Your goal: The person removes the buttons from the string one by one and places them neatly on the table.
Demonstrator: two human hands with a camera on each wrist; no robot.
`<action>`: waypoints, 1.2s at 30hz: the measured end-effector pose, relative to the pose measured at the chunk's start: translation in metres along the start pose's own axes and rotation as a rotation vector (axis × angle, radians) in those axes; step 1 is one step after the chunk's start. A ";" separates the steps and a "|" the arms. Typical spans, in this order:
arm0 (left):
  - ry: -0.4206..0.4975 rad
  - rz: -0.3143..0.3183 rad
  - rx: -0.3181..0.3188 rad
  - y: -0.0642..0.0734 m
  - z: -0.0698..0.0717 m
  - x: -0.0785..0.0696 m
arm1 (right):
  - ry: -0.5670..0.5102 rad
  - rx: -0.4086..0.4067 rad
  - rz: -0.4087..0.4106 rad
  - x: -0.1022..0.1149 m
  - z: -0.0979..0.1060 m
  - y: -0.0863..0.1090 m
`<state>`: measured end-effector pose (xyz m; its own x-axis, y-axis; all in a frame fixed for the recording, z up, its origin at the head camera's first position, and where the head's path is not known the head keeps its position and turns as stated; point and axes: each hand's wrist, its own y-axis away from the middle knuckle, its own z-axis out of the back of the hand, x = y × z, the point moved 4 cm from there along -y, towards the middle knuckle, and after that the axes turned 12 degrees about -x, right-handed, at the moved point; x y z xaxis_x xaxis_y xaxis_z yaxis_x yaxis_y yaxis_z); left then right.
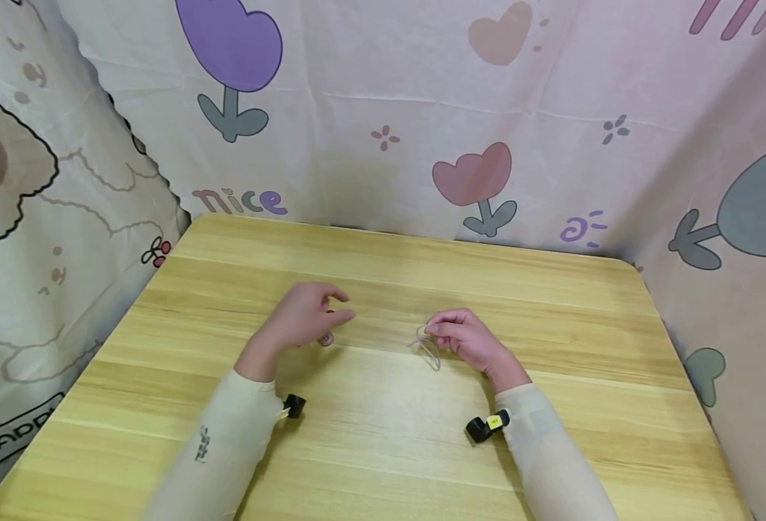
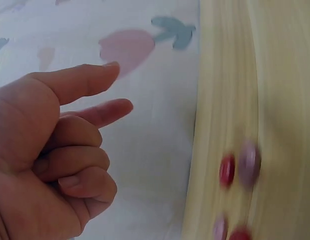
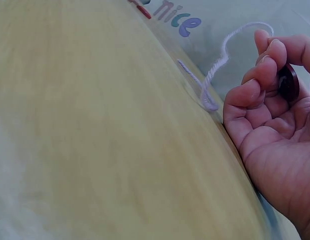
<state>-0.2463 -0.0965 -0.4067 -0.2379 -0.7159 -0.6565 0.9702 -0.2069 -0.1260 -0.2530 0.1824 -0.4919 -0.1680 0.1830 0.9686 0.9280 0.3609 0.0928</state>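
Note:
My right hand (image 1: 468, 339) pinches a thin pale lilac string (image 1: 430, 356) between thumb and fingertips, and the loose end hangs down in a bend. Within that hand's curled fingers sits a dark red button (image 3: 288, 83), seen in the right wrist view; whether the string passes through it I cannot tell. My left hand (image 1: 301, 315) hovers over the table with thumb and index finger stretched out and apart, the other fingers folded to the palm. Nothing shows between its fingertips. Just below it lies a pinkish button (image 1: 326, 339). The left wrist view shows a mauve button (image 2: 250, 165) beside a red button (image 2: 227, 171), blurred.
More buttons, one pink (image 2: 221, 229) and one red (image 2: 241, 234), lie at the lower edge of the left wrist view. The wooden table (image 1: 370, 449) meets a patterned cloth (image 1: 357, 159) at its back and sides. Small black cameras sit on both wrists.

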 end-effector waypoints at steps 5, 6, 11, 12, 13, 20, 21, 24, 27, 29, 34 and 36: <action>0.071 -0.050 0.034 -0.008 -0.025 -0.027 | -0.024 0.011 -0.007 0.000 -0.001 0.000; 0.081 -0.063 0.043 -0.009 -0.031 -0.031 | -0.027 0.013 -0.007 0.000 -0.001 0.000; 0.066 -0.133 0.080 -0.016 -0.055 -0.044 | -0.037 0.025 0.001 0.000 -0.001 -0.001; 0.060 -0.139 0.086 -0.016 -0.059 -0.045 | -0.035 0.025 0.003 -0.001 -0.001 -0.001; 0.051 -0.143 0.091 -0.017 -0.063 -0.046 | -0.033 0.024 0.004 0.000 -0.001 -0.001; 0.058 -0.148 0.145 -0.018 -0.084 -0.053 | -0.040 0.034 0.010 0.000 -0.001 0.000; 0.059 -0.148 0.152 -0.018 -0.087 -0.054 | -0.043 0.037 0.012 0.000 -0.001 0.000; 0.072 -0.145 0.164 -0.017 -0.092 -0.054 | -0.043 0.039 0.014 0.000 -0.002 0.000; 0.093 -0.160 0.152 -0.016 -0.095 -0.055 | -0.043 0.044 0.019 0.001 -0.001 -0.001; 0.111 -0.174 0.146 -0.016 -0.096 -0.055 | -0.044 0.046 0.024 0.001 -0.001 -0.001; 0.121 -0.174 0.131 -0.017 -0.094 -0.053 | -0.043 0.049 0.030 0.001 -0.001 -0.001; 0.121 -0.155 0.122 -0.017 -0.092 -0.052 | -0.038 0.057 0.033 0.000 -0.001 -0.001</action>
<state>-0.2466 0.0060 -0.4386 -0.3692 -0.5854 -0.7218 0.9081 -0.3924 -0.1463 -0.2537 0.1816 -0.4917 -0.1514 0.2302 0.9613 0.9128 0.4056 0.0466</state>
